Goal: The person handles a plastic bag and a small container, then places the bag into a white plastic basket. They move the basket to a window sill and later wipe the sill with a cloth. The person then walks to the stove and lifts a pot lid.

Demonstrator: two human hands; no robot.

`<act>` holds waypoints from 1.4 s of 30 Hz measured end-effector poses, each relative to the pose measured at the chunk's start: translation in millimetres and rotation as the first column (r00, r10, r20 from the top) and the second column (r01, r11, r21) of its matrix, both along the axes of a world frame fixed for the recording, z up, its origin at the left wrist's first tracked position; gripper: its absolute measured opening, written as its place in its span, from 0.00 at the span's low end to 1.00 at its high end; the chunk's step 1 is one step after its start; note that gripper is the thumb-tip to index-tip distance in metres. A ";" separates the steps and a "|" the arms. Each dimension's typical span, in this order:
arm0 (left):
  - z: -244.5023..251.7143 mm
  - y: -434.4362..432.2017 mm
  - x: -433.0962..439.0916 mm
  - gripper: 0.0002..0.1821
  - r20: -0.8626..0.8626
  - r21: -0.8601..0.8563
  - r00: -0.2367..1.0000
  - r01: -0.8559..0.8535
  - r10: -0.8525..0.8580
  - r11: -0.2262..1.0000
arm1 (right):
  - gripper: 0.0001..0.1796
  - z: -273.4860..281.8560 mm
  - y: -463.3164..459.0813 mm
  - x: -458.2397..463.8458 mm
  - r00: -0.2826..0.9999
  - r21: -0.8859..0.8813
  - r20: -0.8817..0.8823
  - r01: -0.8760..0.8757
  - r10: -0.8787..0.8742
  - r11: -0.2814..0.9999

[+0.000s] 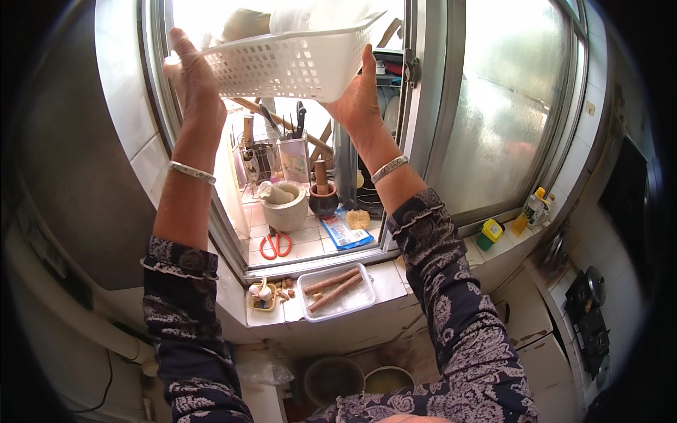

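Observation:
My left hand [197, 79] and my right hand [361, 98] hold a white perforated plastic basket [285, 66] between them, raised in front of the open window. Rounded things, partly hidden by the basket's wall, show over its rim. Beneath it on the tiled ledge stand a stone mortar [285, 211] with its pestle and a small dark mortar [323, 203] with a wooden pestle. Scissors with red handles [275, 247] lie in front of the stone mortar. Beside them are a blue and white packet [346, 233] and a tan sponge-like piece [358, 219].
On the near sill, a clear plastic tray [338, 304] holds two brown sticks, beside a small yellow basket [263, 304] with garlic. A knife holder [294, 158] stands behind the mortars. Right are a green and yellow container [490, 235], bottles [528, 212] and a gas stove [584, 317].

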State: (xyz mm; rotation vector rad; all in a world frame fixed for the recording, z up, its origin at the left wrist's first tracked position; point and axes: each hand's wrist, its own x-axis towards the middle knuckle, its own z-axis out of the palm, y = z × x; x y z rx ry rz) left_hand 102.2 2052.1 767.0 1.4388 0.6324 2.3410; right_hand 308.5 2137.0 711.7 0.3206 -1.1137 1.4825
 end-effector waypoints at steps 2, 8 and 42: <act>-1.3 2.7 6.0 0.78 -0.087 -0.064 0.996 -0.009 0.003 0.998 | 0.57 3.5 7.6 4.4 1.000 0.042 0.011 -0.005 0.005 0.999; -8.7 46.9 12.0 0.70 -0.212 -0.055 0.973 0.087 -0.097 0.995 | 0.62 0.6 29.5 10.7 1.000 0.006 -0.012 -0.010 0.010 1.000; 44.6 178.0 148.2 0.65 -0.610 -0.130 0.768 -0.337 0.192 0.933 | 0.07 -349.4 -153.1 229.4 -0.524 0.628 0.488 0.766 -0.698 -0.136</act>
